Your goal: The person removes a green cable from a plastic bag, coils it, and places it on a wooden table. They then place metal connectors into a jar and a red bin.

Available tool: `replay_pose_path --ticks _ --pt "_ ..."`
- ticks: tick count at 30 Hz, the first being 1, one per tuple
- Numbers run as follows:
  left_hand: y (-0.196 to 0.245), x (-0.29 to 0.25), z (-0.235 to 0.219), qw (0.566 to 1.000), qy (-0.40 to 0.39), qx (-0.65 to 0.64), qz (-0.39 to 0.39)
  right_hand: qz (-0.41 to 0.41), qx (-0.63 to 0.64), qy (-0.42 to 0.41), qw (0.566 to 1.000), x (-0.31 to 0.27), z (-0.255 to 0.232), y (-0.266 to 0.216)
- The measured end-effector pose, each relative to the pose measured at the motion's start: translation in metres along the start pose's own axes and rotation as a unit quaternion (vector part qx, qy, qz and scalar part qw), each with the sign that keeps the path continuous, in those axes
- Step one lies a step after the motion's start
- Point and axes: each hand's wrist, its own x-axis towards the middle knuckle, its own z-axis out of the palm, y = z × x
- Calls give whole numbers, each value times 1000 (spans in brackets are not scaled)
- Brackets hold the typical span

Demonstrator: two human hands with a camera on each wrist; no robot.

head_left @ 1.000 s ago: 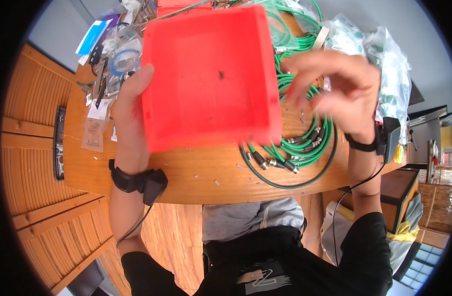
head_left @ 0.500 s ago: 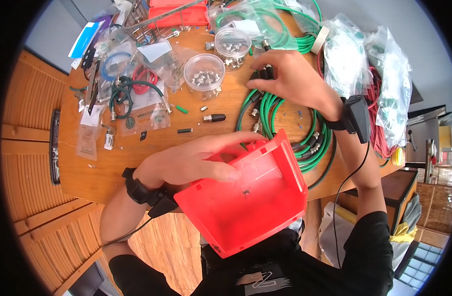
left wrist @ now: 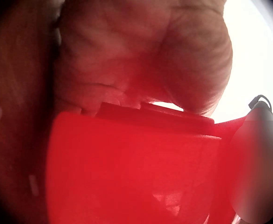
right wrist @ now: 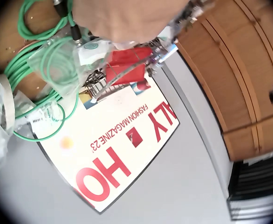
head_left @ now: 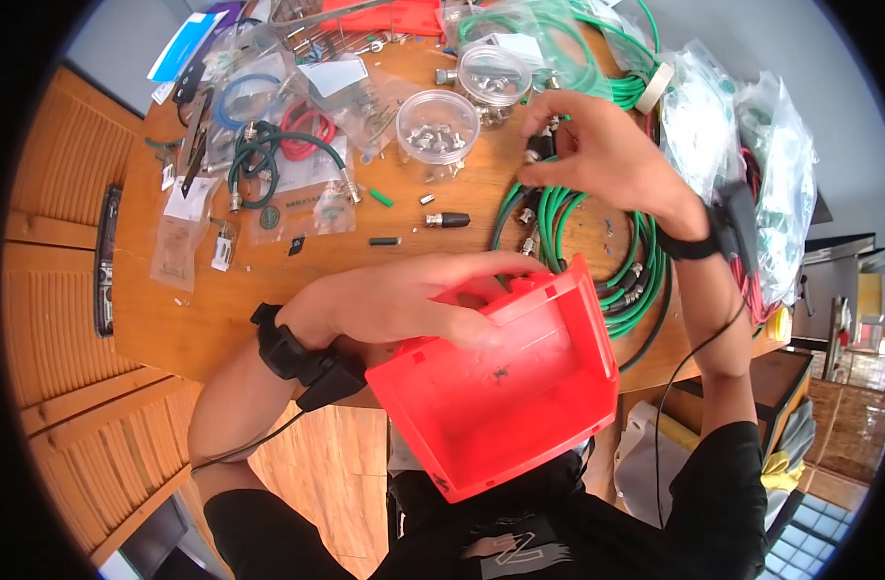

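Note:
My left hand grips a red plastic bin by one wall, thumb over the inner side, beyond the table's front edge. The bin is tilted, its hollow side facing up toward my head. In the left wrist view, the palm bends over the rim of the red bin. My right hand is over the coiled green cables, thumb and index finger curved apart. Black-and-silver cable connectors show in the gap between them. The right wrist view hides those fingertips.
Two clear jars of metal connectors, one nearer and one farther, stand left of my right hand. A loose black connector lies before them. Bagged cables spread leftward. Clear plastic bags fill the right side. A red box is at the back.
The red bin moved from over the table down toward my lap and turned, still in my left hand. My right hand moved from beside the bin to the cable connectors.

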Motion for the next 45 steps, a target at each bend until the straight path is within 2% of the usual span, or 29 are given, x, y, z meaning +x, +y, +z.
replay_pose_path --ticks 2,4,6,7,9,15,17,21,22,24,27,30,33,36,39,43,45 --pt "5 -2 2 1000 -1 -1 -7 65 101 -86 989 -24 -19 -27" --pt "5 -3 2 1000 -3 30 -6 -5 167 -154 974 -56 -25 -41" --pt "5 -2 1 999 -5 45 -6 -108 111 -132 979 -71 -18 -59" --pt "5 -1 1 999 -4 45 -6 -97 71 -79 990 -78 -11 -63" --pt "3 1 -2 999 -9 44 -10 -117 58 -56 990 -85 -7 -64" --pt "2 1 -4 998 -20 57 -19 -178 -99 -52 978 -105 3 -82" --pt "4 1 -4 997 -27 68 -24 -193 -72 -52 977 -102 2 -81" --pt "3 0 -4 997 -35 61 -26 -153 45 -45 986 -76 -12 -64" --pt "2 1 -5 997 -43 57 -23 -85 22 -21 996 -67 -11 -52" --pt "-3 3 -7 997 -58 45 -20 -33 -9 5 999 -41 1 -26" --pt "-5 2 -10 997 -70 33 -27 -152 -193 12 969 -33 17 -8" --pt "-4 1 -11 996 -74 27 -35 -41 -282 -43 958 -36 9 -22" --pt "-8 3 -12 997 -75 9 -33 -64 -255 -62 963 -28 5 -22" --pt "-8 1 -12 997 -71 16 -31 -86 -176 -30 980 -19 13 -22" --pt "-4 1 -13 996 -74 40 -36 -120 -114 -37 986 -10 23 -35" --pt "-11 3 -17 995 -81 60 -27 -205 -108 -40 972 6 45 -42" --pt "-12 3 -19 993 -90 78 -15 -193 -134 -42 971 8 56 -43"
